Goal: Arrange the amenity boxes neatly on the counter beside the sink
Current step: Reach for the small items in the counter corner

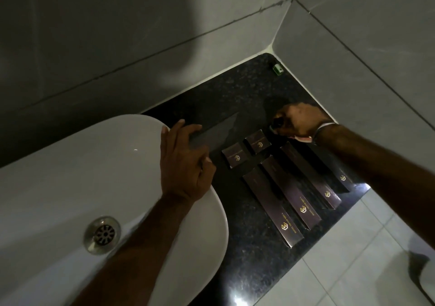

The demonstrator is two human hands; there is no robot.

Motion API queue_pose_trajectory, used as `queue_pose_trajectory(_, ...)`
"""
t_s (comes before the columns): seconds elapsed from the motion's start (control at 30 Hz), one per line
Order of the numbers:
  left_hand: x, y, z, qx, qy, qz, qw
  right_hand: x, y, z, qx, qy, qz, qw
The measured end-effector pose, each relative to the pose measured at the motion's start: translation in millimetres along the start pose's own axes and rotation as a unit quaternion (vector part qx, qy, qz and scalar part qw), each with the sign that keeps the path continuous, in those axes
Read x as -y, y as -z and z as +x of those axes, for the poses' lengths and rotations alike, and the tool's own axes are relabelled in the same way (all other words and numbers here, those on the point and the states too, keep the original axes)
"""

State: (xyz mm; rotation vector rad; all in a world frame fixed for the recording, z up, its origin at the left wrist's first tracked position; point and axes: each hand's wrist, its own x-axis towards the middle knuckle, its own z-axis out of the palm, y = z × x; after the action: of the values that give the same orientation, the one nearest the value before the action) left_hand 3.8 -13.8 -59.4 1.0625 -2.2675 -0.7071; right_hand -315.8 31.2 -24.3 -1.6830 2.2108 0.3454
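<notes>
A white glazed sink (70, 176) with a rounded rim fills the lower left of the frame, its metal drain (102, 234) low in the bowl. The left hand (186, 164) lies over the sink's right rim, fingers (175, 129) spread and loosely curved around the near end of a flat, dark, blurred long box (216, 134) whose long axis runs toward the upper right; whether they actually grip it cannot be told.

Right of the hand, on the dark speckled polished counter (235, 89), two small boxes (236, 155) lie side by side near the centre, each with a gold logo. Below and right of them four long narrow boxes (273, 208) lie parallel and close together, long axes running from upper left to lower right, logo ends toward the counter's front edge. All are dark, matt purple-brown cardboard.

The right hand (296, 122) sits at the upper ends of the rightmost boxes, its fingers curled closed around a small dark object that is too shadowed to name. A band circles that wrist.

Bare counter stays open toward the tiled corner at upper right, where a small green item (277, 68) sits against the wall. Pale floor tiles (353, 258) fill the lower right.
</notes>
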Motion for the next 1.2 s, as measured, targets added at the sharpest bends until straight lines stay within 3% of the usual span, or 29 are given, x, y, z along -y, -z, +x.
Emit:
queue_pose_trajectory(0.23, 0.8, -0.5, 0.0, 0.004, 0.001, 0.008, 1.000, -0.5, -5.2, -1.9, 0.012, -0.003, 0.004, 1.000)
queue_pose_trajectory(0.43, 0.9, -1.7, 0.4, 0.005, -0.001, 0.008, 1.000, -34.7, 29.9, -2.5, 0.029, -0.029, 0.095, 0.995)
queue_pose_trajectory(0.53, 0.9, -1.3, 0.2, 0.006, -0.005, 0.009, 1.000, -53.5, 37.4, 5.6, -0.069, -0.064, 0.252, 0.963)
queue_pose_trajectory(0.6, -0.1, -1.4, 0.3, 0.003, -0.008, 0.006, 1.000, -60.5, 31.2, 23.9, -0.129, -0.093, 0.286, 0.945)
queue_pose_trajectory(0.93, 3.3, -6.8, 0.1, -0.022, -0.019, 0.008, 1.000, -37.9, 21.9, 152.0, -0.130, -0.177, 0.106, 0.970)
queue_pose_trajectory(1.1, 4.2, -6.0, -0.5, -0.025, -0.024, 0.013, 0.999, -32.4, 29.9, 150.4, -0.132, -0.188, 0.041, 0.972)
queue_pose_trajectory(1.2, 4.6, -5.5, -1.3, -0.019, -0.027, 0.012, 0.999, -40.0, 27.5, 124.6, -0.127, -0.175, 0.067, 0.974)
